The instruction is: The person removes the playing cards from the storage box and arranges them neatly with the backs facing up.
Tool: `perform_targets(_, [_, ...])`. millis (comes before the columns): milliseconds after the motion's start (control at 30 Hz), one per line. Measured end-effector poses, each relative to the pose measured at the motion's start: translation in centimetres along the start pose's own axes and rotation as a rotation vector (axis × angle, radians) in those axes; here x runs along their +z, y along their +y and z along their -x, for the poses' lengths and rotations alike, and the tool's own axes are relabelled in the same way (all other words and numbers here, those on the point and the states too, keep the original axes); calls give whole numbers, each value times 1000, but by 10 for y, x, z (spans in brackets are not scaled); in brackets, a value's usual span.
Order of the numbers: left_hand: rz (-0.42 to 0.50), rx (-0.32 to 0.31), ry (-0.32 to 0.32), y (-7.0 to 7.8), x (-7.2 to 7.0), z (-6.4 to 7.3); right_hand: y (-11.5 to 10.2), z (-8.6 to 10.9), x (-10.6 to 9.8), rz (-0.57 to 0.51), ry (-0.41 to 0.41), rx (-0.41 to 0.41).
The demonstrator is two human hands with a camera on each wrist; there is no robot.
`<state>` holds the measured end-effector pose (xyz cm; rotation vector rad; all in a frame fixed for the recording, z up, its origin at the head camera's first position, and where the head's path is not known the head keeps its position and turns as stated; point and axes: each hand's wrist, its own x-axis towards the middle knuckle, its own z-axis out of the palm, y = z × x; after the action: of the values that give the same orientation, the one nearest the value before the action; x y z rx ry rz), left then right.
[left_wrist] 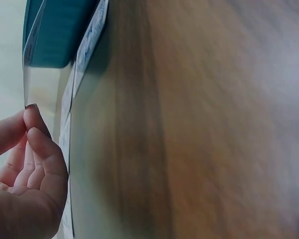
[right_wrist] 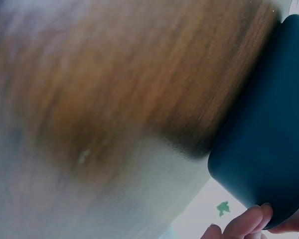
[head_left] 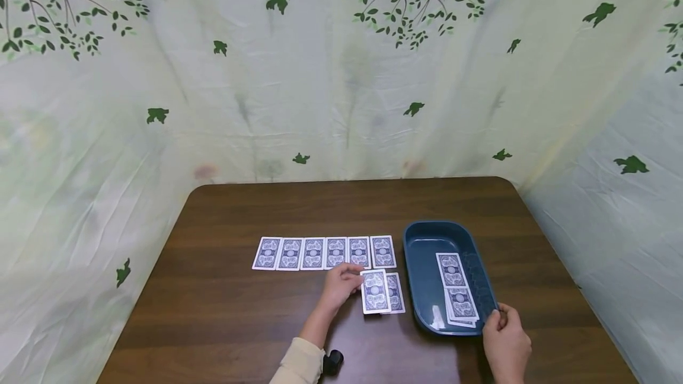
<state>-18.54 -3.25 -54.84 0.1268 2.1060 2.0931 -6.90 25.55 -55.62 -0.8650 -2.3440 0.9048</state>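
My left hand (head_left: 341, 287) pinches a playing card (head_left: 375, 292) by its left edge, between thumb and fingertips, above the table. In the left wrist view the card (left_wrist: 27, 79) appears almost edge-on. Partly covered by it, another blue-backed card (head_left: 395, 294) lies on the wood. Behind it runs a row of several face-down cards (head_left: 313, 253). My right hand (head_left: 507, 336) grips the near right corner of a dark blue tray (head_left: 421, 236); in the right wrist view the fingers (right_wrist: 251, 221) curl at the rim. Inside the tray lie a few face-down cards (head_left: 461, 304), some overlapping.
The brown wooden table (head_left: 224, 325) ends at a pale curtain (head_left: 299, 88) with printed leaves, which also hangs at both sides. A black device (head_left: 333, 362) sits at my left wrist, beside the cream sleeve.
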Motion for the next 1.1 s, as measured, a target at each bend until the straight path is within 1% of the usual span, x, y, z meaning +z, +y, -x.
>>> perform_targets(67, [-4,-3,6,4,-3,4,0,0,1,1,-1,-1])
perform_targets(167, [-25,2,13,5,-6,6,0,0,1,1,-5,1])
perform_targets(267, [-61,21,27,5,-8,7,0,0,1,4,-11,5])
perform_targets(367, [-116,45,47,-12,-13,0,0,0,0,3,-13,7])
perform_targets(500, [-229,60,78,-34,-18,-9,0,-1,0,4,-16,15])
perform_targets(633, [-337,44,106,-34,-18,-8,2,-1,1,7,-21,21])
perform_targets(700, [-375,22,122,-34,-17,-8,2,-1,2,12,-25,25])
perform_targets(800, [-442,12,151,-33,-16,-8,2,-1,2,13,-24,30])
perform_targets(933, [-506,28,190,-32,-13,-8,1,-1,1,13,-22,34])
perform_targets(1100, [-548,45,206,-31,-9,-9,-1,0,0,17,-32,40])
